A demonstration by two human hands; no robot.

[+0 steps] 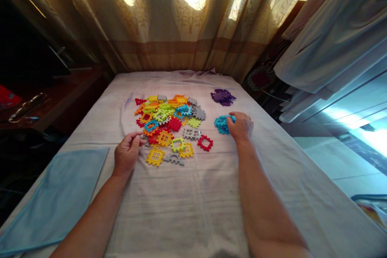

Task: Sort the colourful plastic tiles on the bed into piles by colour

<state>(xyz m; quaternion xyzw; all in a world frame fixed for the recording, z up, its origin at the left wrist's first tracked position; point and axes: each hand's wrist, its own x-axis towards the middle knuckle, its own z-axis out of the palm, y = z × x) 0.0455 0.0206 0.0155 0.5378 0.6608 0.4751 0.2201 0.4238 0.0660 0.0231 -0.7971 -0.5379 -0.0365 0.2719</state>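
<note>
A mixed heap of toothed plastic building tiles (161, 112) in red, orange, yellow, green, blue and grey lies mid-table. At its near left edge my left hand (126, 152) is closed, thumb and forefinger pinched on a grey building tile (145, 140), partly hidden. My right hand (241, 127) rests at a small pile of blue building tiles (222, 124), its fingers closed on the pile's right side; how many tiles it grips is hidden. Beyond it sits a pile of purple building tiles (223, 96). A red frame tile (205, 143) lies between the heap and my right hand.
A pale cloth (181, 209) covers the table. On its left lies a folded light-blue cloth (57, 197). Patterned curtains (169, 28) hang behind the far edge. A dark wooden cabinet (81, 84) stands left, and hanging white fabric (326, 40) is at right.
</note>
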